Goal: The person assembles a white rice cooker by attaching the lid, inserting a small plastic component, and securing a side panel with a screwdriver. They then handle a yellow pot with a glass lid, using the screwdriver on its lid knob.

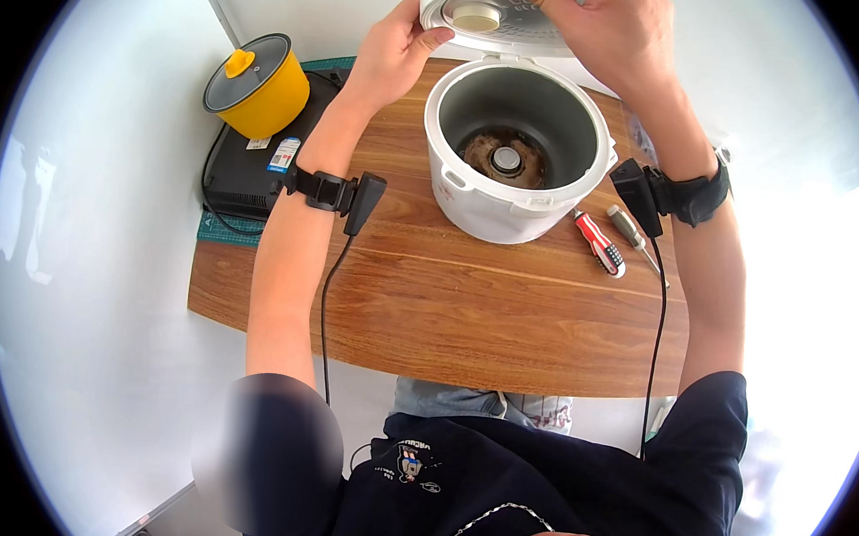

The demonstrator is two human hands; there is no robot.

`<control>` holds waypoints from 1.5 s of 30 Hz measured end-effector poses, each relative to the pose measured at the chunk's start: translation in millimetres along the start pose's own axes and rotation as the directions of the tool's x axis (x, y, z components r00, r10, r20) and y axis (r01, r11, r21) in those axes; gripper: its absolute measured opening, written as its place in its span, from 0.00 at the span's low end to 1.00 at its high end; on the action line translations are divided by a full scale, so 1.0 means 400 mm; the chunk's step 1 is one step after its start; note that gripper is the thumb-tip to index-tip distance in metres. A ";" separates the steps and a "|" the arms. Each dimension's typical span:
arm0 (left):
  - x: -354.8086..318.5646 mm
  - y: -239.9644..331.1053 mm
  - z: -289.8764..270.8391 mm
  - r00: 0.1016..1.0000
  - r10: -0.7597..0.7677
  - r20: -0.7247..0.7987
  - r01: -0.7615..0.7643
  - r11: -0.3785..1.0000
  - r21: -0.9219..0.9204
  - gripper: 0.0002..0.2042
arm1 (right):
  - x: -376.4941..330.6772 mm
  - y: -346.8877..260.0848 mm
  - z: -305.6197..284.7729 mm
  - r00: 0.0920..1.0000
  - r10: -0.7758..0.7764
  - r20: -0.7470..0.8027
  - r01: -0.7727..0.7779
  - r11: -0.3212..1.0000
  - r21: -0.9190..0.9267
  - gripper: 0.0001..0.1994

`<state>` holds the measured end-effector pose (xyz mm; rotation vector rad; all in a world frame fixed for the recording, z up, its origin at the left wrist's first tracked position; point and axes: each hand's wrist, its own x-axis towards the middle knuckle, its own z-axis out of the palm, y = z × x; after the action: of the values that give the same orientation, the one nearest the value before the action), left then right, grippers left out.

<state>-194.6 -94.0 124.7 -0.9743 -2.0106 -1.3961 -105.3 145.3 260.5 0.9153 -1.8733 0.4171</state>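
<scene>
A white rice cooker (pixel 490 208) stands on the table with its lid (pixel 526 35) raised at the far side. Inside the grey body, a brown-stained bottom surrounds a round metal centre button (pixel 506 160). My left hand (pixel 396 51) is closed round the lid's left edge, thumb on the underside near a round cream-coloured cap (pixel 476 18). My right hand (pixel 620 32) holds the lid's right part, a digit reaching over the underside. The top of the lid and some right fingers are cut off by the upper edge of the view.
Right of the cooker lie a red, white and black screwdriver handle (pixel 600 245) and a grey-handled screwdriver (pixel 632 234). At left, a yellow pot (pixel 264 103) with a dark lid sits on a black flat appliance (pixel 247 169), over a green mat (pixel 222 228). Cables hang from both wrist straps.
</scene>
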 end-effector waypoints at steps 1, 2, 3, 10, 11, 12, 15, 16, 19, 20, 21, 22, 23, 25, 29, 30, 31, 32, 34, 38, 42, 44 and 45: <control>0.002 0.006 0.005 1.000 -0.005 0.003 0.006 0.999 -0.051 0.18 | -0.003 0.005 0.002 1.000 -0.002 0.003 0.002 1.000 -0.003 0.13; 0.004 0.012 0.011 1.000 -0.011 0.006 0.011 0.995 -0.103 0.19 | -0.004 0.008 0.002 1.000 -0.004 0.007 0.004 1.000 -0.006 0.13; 0.006 0.020 0.017 1.000 -0.019 0.009 0.020 0.999 -0.046 0.21 | -0.005 0.007 0.000 1.000 -0.012 0.002 0.012 1.000 -0.002 0.13; -0.002 -0.037 0.047 0.996 -0.077 0.038 0.076 0.997 0.016 0.22 | 0.002 -0.005 -0.012 1.000 -0.007 0.005 0.007 1.000 0.026 0.14; -0.003 -0.044 0.050 0.993 -0.111 0.047 0.112 0.994 -0.014 0.22 | 0.002 -0.005 -0.012 1.000 -0.013 0.013 0.013 1.000 0.021 0.14; -0.001 -0.051 0.053 0.995 -0.088 0.038 0.087 0.996 0.024 0.21 | 0.003 -0.004 -0.012 1.000 -0.017 0.007 0.017 1.000 0.019 0.14; -0.007 -0.053 0.057 1.000 -0.026 0.010 0.025 0.995 0.099 0.19 | 0.002 -0.002 -0.010 1.000 -0.028 -0.009 0.028 0.999 0.026 0.14; -0.008 -0.045 0.064 1.000 -0.009 -0.004 0.009 0.996 0.091 0.18 | 0.001 0.004 -0.007 0.999 -0.034 -0.011 0.035 0.999 0.028 0.14; -0.007 -0.042 0.075 0.998 0.044 -0.041 -0.039 0.993 0.111 0.15 | -0.001 -0.002 -0.009 1.000 -0.020 -0.009 0.020 0.999 0.025 0.14; -0.006 -0.042 0.076 0.997 0.063 -0.052 -0.056 0.990 0.127 0.15 | -0.001 -0.006 -0.011 1.000 -0.009 -0.009 0.010 1.000 0.022 0.14; -0.005 -0.043 0.076 0.996 0.066 -0.052 -0.058 0.989 0.133 0.14 | -0.001 -0.003 -0.010 1.000 -0.007 -0.004 0.007 1.000 0.030 0.14; -0.004 -0.044 0.074 0.996 0.069 -0.051 -0.061 0.988 0.140 0.14 | 0.000 0.001 -0.010 1.000 -0.005 0.000 0.005 0.999 0.038 0.14; -0.003 -0.044 0.073 0.996 0.072 -0.050 -0.064 0.987 0.147 0.14 | 0.000 0.003 -0.010 1.000 -0.002 0.005 0.002 0.999 0.046 0.14; -0.005 -0.043 0.076 0.997 0.044 -0.057 -0.037 0.991 0.126 0.14 | 0.000 0.002 -0.014 1.000 0.012 0.019 -0.013 0.999 0.052 0.14; -0.005 -0.043 0.079 0.997 0.041 -0.063 -0.033 0.992 0.123 0.15 | 0.000 0.013 -0.025 0.996 0.052 0.073 -0.059 0.993 0.100 0.14; -0.004 -0.046 0.079 0.997 0.037 -0.061 -0.029 0.992 0.122 0.15 | 0.001 0.020 -0.023 0.996 0.033 0.078 -0.039 0.996 0.085 0.14; -0.004 -0.052 0.077 0.998 0.034 -0.058 -0.026 0.992 0.122 0.16 | 0.002 0.029 -0.019 0.997 0.013 0.082 -0.018 0.997 0.071 0.15; -0.006 -0.058 0.074 0.998 0.031 -0.056 -0.024 0.992 0.122 0.16 | 0.002 0.035 -0.017 0.996 -0.007 0.086 0.002 0.998 0.058 0.15; -0.008 -0.063 0.072 0.998 0.022 -0.058 -0.016 0.994 0.111 0.17 | 0.000 0.037 -0.012 0.997 -0.044 0.056 0.040 0.996 0.074 0.15; -0.011 -0.046 0.070 0.999 -0.043 -0.016 0.045 0.992 0.117 0.16 | -0.007 0.034 -0.022 0.998 -0.007 0.063 0.001 0.997 0.081 0.16; -0.012 -0.051 0.066 0.999 -0.039 -0.010 0.040 0.998 0.052 0.20 | -0.006 0.023 -0.023 0.999 -0.003 0.047 -0.002 0.995 0.099 0.16; -0.009 -0.047 0.064 1.000 -0.010 0.002 0.010 0.999 0.048 0.21 | -0.007 0.026 -0.021 0.999 -0.012 0.045 0.008 0.995 0.100 0.16; -0.007 -0.047 0.061 1.000 -0.022 0.019 0.021 0.997 0.073 0.22 | -0.006 0.027 -0.021 0.999 -0.025 0.041 0.021 0.995 0.093 0.16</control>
<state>-207.8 -76.1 103.4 -0.9406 -2.0767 -1.3201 -107.5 158.7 263.6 1.0132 -1.8926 0.4770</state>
